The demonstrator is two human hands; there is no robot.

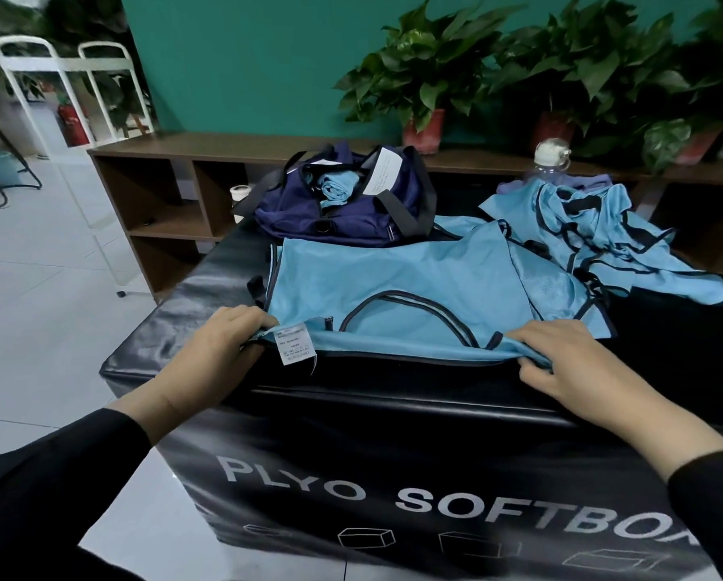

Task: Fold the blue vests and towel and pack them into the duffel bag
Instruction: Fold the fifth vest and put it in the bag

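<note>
A light blue mesh vest (397,283) is spread flat on the black plyo soft box (175,329), and its near edge is pinched at the left corner by the left hand (221,345) and at the right corner by the right hand (569,362). Behind it the navy duffel bag (305,211) is seen open, with a rolled blue vest (336,186) inside. More crumpled vests (594,232) are heaped to the right, near a plastic bottle (550,159)

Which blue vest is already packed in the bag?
The rolled vest inside the open duffel bag; the flat vest and the heaped vests lie outside on the box.
</note>
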